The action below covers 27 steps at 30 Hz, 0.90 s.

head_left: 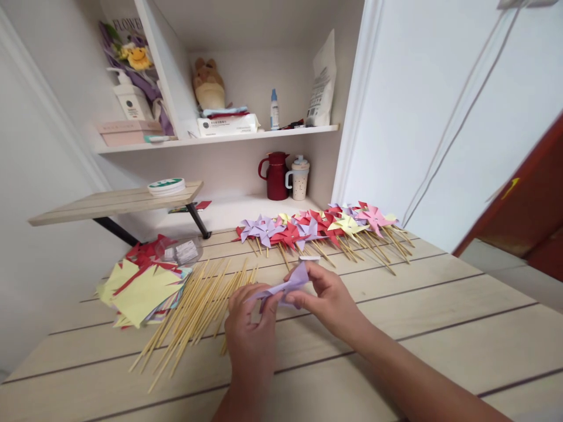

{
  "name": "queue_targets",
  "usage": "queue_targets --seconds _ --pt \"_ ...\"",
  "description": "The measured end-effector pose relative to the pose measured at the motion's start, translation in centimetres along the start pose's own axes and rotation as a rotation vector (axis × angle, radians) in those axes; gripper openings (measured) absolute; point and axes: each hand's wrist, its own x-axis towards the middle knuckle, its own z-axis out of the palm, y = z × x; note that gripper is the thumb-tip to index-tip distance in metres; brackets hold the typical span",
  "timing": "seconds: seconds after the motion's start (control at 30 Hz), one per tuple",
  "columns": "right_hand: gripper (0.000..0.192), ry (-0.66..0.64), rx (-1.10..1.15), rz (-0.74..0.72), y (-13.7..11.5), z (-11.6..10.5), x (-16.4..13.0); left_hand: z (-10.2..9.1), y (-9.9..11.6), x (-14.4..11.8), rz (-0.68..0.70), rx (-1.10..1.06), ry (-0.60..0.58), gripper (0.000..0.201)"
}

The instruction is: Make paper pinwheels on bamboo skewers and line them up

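Head view: left hand and right hand both pinch purple paper; wooden sticks just beside.

Just left of the grip a loose spread of bamboo sticks lies on the worktop, and further left sits a stack of cut paper squares, yellow on top with red beneath. Beyond the grip, a row of finished pinwheels in purple, red, yellow and pink runs off to the right. Well behind it, in the white alcove, a dark red jug stands beside a speckled lidded mug.
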Motion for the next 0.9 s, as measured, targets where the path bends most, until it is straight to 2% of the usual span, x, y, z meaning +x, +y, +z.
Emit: queue_targets --seconds 0.13,0.23,0.37,0.47,0.53,0.73,0.9 --pt "0.014 -0.033 0.029 0.025 -0.1 -0.1 0.0 0.0 0.0 0.0 0.009 -0.023 -0.024 0.003" --pt "0.012 -0.050 -0.009 -0.020 0.0 -0.2 0.0 -0.2 0.0 0.2 0.049 -0.051 -0.060 0.004" --pt "0.007 0.003 -0.099 -0.198 -0.2 -0.3 -0.2 -0.8 0.1 0.5 0.178 -0.025 -0.115 0.014" --pt "0.007 0.049 -0.170 -0.359 -0.6 -0.2 -0.4 -1.2 0.1 0.5 0.247 0.036 -0.103 0.020" --pt "0.012 0.058 -0.199 -0.414 -0.9 -0.1 -0.5 -1.4 0.1 0.5 0.277 0.058 -0.088 0.022" --pt "0.013 0.072 -0.226 -0.421 -1.0 -0.1 -0.6 -1.3 0.5 0.6 0.366 0.112 -0.091 0.027" --pt "0.009 0.090 -0.264 -0.390 -0.6 0.0 -0.6 -0.9 0.5 0.6 0.395 0.121 -0.080 0.022"
